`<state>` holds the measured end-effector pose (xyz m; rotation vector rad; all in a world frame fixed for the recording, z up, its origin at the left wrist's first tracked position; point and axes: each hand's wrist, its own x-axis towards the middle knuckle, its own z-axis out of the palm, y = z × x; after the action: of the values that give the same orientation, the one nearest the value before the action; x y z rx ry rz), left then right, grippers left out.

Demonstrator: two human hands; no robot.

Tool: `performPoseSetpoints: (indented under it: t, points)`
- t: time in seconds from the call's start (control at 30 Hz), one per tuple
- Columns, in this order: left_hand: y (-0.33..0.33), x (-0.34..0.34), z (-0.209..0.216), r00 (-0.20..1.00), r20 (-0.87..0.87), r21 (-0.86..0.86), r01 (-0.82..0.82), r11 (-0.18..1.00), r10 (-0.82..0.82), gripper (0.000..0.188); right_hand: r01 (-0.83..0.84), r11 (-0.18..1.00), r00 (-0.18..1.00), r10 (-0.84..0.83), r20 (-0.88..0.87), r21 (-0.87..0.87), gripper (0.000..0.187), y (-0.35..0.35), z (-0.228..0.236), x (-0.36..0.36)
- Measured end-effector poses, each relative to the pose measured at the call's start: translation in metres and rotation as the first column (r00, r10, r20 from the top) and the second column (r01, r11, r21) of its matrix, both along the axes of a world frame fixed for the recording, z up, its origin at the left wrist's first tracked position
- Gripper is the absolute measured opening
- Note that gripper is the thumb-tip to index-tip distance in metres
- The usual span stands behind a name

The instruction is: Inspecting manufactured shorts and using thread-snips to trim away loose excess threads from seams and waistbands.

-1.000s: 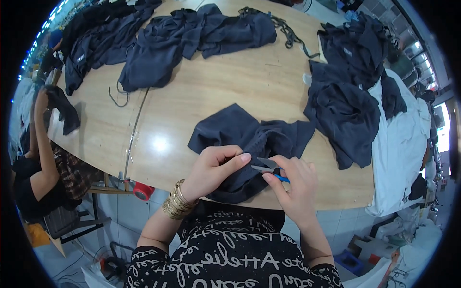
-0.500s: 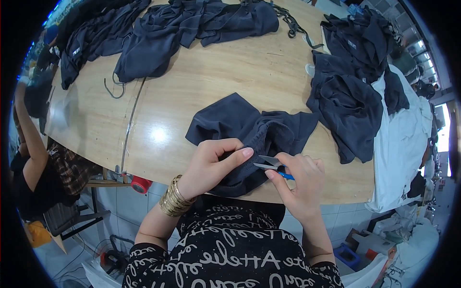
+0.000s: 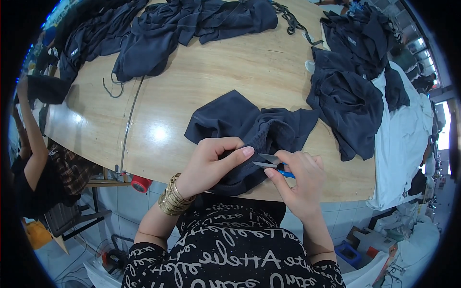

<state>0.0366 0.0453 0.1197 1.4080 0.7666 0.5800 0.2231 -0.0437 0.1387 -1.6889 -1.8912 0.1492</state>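
Note:
Dark navy shorts [image 3: 229,115] with a gathered elastic waistband lie at the near edge of the table. My left hand [image 3: 213,161] pinches the waistband between thumb and fingers, and gold bangles [image 3: 175,198] circle that wrist. In my right hand [image 3: 303,180] is a pair of small thread snips [image 3: 265,165] with blue handles. Their two blades are apart and point left at the waistband, just right of my left thumb. Whether a thread lies between the blades is too small to tell.
Dark garments [image 3: 192,24] are heaped along the far side of the wooden table [image 3: 177,105]. More dark garments [image 3: 343,103] lie at right beside white cloth [image 3: 406,129]. A co-worker's arm [image 3: 33,129] reaches in at far left with dark cloth [image 3: 47,89]. Dark cords [image 3: 294,23] lie at the back.
The co-worker at left has raised a piece of dark cloth over the table's left edge. My hands, the snips and the shorts have hardly moved.

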Motion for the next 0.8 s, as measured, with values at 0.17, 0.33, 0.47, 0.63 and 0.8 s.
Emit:
performPoseSetpoints:
  t: [0.17,0.33,0.47,0.63,0.8]
  points:
    - [-0.001,0.001,0.0,1.0,0.012,-0.008,0.001,1.0,-0.001,0.029,0.003,1.0,1.0,-0.003,-0.027,-0.011,0.024,-0.001,0.001,0.0]
    - [0.0,0.001,0.002,1.0,0.008,0.003,0.006,1.0,-0.006,0.029,0.004,0.998,0.996,-0.01,-0.094,-0.066,0.024,-0.001,0.001,-0.001]
    - [0.002,0.001,0.006,0.996,0.091,-0.059,0.026,0.998,-0.021,0.03,-0.053,0.936,0.767,-0.186,-0.615,-0.348,0.025,-0.006,-0.009,0.0]
    - [0.004,0.001,0.002,0.998,0.053,-0.048,0.022,0.999,-0.019,0.029,-0.034,0.979,0.902,-0.056,-0.428,-0.2,0.026,-0.001,0.001,0.001]
    - [0.004,0.001,0.0,0.995,0.096,-0.083,0.032,0.996,-0.024,0.028,-0.09,0.995,0.983,0.082,-0.161,-0.041,0.027,0.004,0.005,0.012]
